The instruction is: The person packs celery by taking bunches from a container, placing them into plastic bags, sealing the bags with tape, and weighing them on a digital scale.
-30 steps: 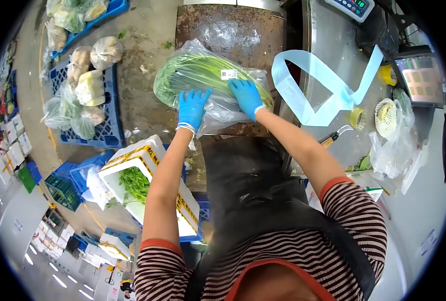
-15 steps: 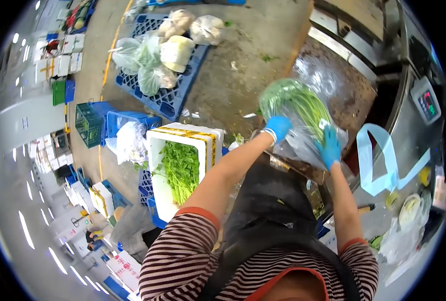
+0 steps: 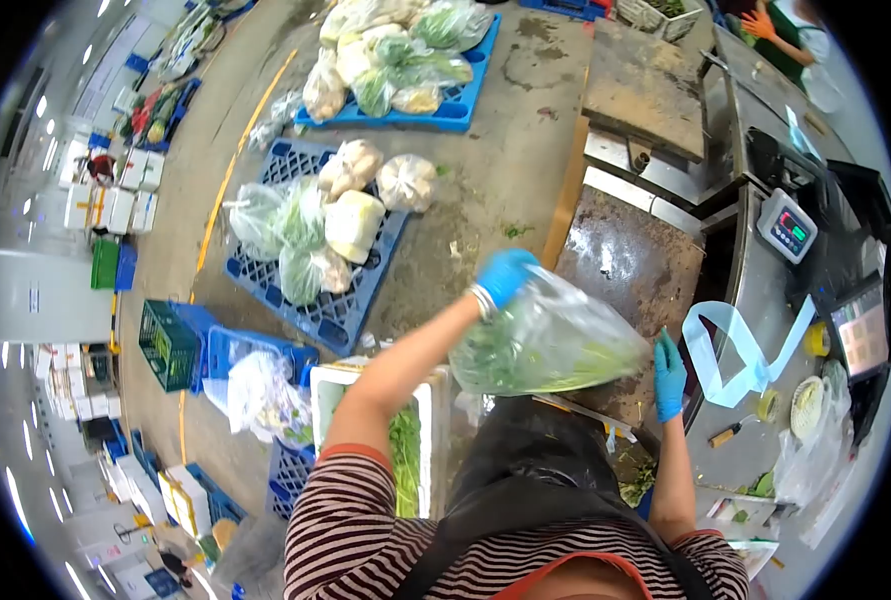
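My left hand (image 3: pixel 507 278), in a blue glove and somewhat blurred, is closed on the upper left part of a clear plastic bag (image 3: pixel 555 340). Long green vegetable stalks show through the plastic, and the bag hangs tilted in front of my apron. To its right, my right hand (image 3: pixel 668 378), also blue-gloved, points upward with fingers stretched out, holding nothing. A small gap separates it from the bag's right end. Beyond the bag lies a wet, stained metal platform (image 3: pixel 630 270). My left forearm partly covers a white foam box (image 3: pixel 428 430) of leafy greens (image 3: pixel 403 460).
Right of me, a steel table (image 3: pixel 730 245) carries a digital scale display (image 3: pixel 787 228), a light blue strap (image 3: pixel 722 370) and tape rolls. Blue pallets (image 3: pixel 315 325) with bagged vegetables stand on the floor at the left. Farther off, a person in orange gloves (image 3: pixel 758 25) is partly visible.
My left hand has lifted the bag off the platform and swung it left and toward me. My right hand has come off the bag. The camera view has tilted up.
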### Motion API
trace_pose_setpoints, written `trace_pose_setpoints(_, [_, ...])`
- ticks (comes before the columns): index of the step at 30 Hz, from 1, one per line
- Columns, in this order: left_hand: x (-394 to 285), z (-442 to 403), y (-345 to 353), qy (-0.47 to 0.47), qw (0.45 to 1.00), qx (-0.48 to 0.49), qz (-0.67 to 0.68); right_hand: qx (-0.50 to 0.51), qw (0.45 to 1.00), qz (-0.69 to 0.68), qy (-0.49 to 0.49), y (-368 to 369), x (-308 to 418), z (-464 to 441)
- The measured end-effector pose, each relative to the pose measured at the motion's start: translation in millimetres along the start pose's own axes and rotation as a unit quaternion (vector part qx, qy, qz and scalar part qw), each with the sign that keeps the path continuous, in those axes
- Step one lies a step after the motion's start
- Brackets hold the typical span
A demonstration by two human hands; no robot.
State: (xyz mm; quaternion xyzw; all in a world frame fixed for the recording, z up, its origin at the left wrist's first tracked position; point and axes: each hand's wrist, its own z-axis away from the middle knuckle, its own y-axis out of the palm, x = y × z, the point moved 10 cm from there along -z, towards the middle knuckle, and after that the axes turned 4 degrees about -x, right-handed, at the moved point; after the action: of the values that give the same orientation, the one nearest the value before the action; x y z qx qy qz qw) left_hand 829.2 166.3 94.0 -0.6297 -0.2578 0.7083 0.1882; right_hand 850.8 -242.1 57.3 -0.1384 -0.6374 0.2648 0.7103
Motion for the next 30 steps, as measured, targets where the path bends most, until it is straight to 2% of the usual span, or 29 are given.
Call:
trace_pose_setpoints(1, [50.4, -19.3, -19.5, -0.098, 0.993, -0.025, 0.057, 0.002, 1.000, -0.013, 0.010, 2.7, 7.2, 8.0])
trace_pose_setpoints(2, [61.3, -39.7, -53.6, -0.077, 0.996, -0.032, -0.011, 0.003, 0.999, -0.021, 0.034, 4.7, 3.7, 17.5])
trace_pose_setpoints(3, [70.8, -62.0, -89.7, 0.003, 0.995, -0.078, -0.069, 0.002, 0.999, -0.028, 0.034, 7.0, -0.9, 29.0])
trace_pose_setpoints(4, [63.3, -81.9, -131.1, 0.116, 0.970, -0.155, -0.149, 0.003, 0.998, -0.036, 0.057, 6.8, -6.7, 43.0])
trace_pose_setpoints(5, [47.3, -102.0, -177.1, 0.084, 0.947, -0.175, -0.256, 0.007, 0.996, -0.043, 0.081, 7.6, -12.8, 58.6])
trace_pose_setpoints(6, [46.4, -129.1, -225.7, 0.088, 0.960, -0.210, -0.161, 0.006, 0.993, -0.058, 0.102, 7.1, -17.3, 74.6])
trace_pose_setpoints(7, [14.8, -137.9, -273.8, 0.047, 0.935, -0.269, -0.228, 0.006, 0.990, -0.074, 0.122, 6.0, -21.5, 89.7])
trace_pose_setpoints(8, [21.0, -167.4, -315.9, 0.096, 0.913, -0.293, -0.266, 0.007, 0.986, -0.090, 0.140, 5.6, -25.4, 103.6])
trace_pose_setpoints(9, [21.2, -183.4, -360.3, 0.055, 0.881, -0.355, -0.306, -0.003, 0.986, -0.085, 0.146, 4.2, -31.1, 117.9])
trace_pose_setpoints(10, [12.9, -189.7, -396.7, 0.030, 0.878, -0.395, -0.270, -0.013, 0.985, -0.079, 0.151, 3.3, -40.2, 130.9])
trace_pose_setpoints(11, [-8.8, -181.7, -422.6, 0.060, 0.860, -0.439, -0.252, -0.023, 0.985, -0.073, 0.157, 1.5, -46.0, 139.1])
trace_pose_setpoints(12, [4.5, -179.8, -451.9, 0.022, 0.832, -0.514, -0.209, -0.033, 0.979, -0.097, 0.176, -1.6, -34.9, 149.1])
trace_pose_setpoints(13, [9.1, -174.5, -464.5, -0.015, 0.818, -0.549, -0.171, -0.034, 0.976, -0.114, 0.181, -1.3, -36.2, 155.2])
trace_pose_setpoints(15, [14.2, -174.0, -455.8, -0.080, 0.822, -0.532, -0.187, -0.029, 0.970, -0.147, 0.191, 2.8, -48.0, 170.2])
trace_pose_setpoints(17, [27.7, -200.3, -390.0, 0.000, 0.930, -0.338, -0.140, -0.022, 0.975, -0.122, 0.183, 6.3, -58.2, 175.1])
trace_pose_setpoints(18, [13.3, -187.2, -339.8, 0.112, 0.939, -0.311, -0.097, -0.016, 0.977, -0.110, 0.180, 8.5, -58.4, 177.3])
trace_pose_setpoints(19, [-13.3, -163.5, -280.0, 0.095, 0.962, -0.234, -0.100, -0.013, 0.979, -0.096, 0.178, 8.2, -56.7, 181.5])
trace_pose_setpoints(20, [-74.6, -117.9, -215.4, 0.069, 0.989, -0.107, 0.076, 0.004, 0.981, -0.083, 0.178, 6.4, -45.9, 183.2])
trace_pose_setpoints(21, [-124.8, -83.9, -170.5, 0.120, 0.981, -0.074, 0.133, -0.026, 0.986, -0.105, 0.131, 3.9, -55.6, 186.3])
trace_pose_setpoints(23, [-231.8, -5.8, -116.5, 0.159, 0.953, -0.085, 0.245, -0.029, 0.998, 0.023, 0.060, -24.7, -16.1, 188.6])
trace_pose_setpoints(25, [-360.8, 73.1, -113.8, 0.306, 0.923, -0.128, 0.194, -0.062, 0.988, -0.108, 0.095, -62.9, -3.0, 191.2])
trace_pose_setpoints(27, [-454.0, 142.0, -113.2, 0.432, 0.879, -0.157, 0.122, -0.122, 0.979, -0.149, 0.065, -146.0, 70.7, 192.6])
trace_pose_setpoints(29, [-505.9, 201.0, -112.0, 0.493, 0.841, -0.195, 0.111, -0.265, 0.958, -0.067, -0.081, -274.6, 175.6, 233.3])
trace_pose_setpoints(30, [-528.9, 229.5, -112.3, 0.525, 0.816, -0.215, 0.109, -0.358, 0.910, -0.154, -0.139, -331.2, 209.4, 276.1])
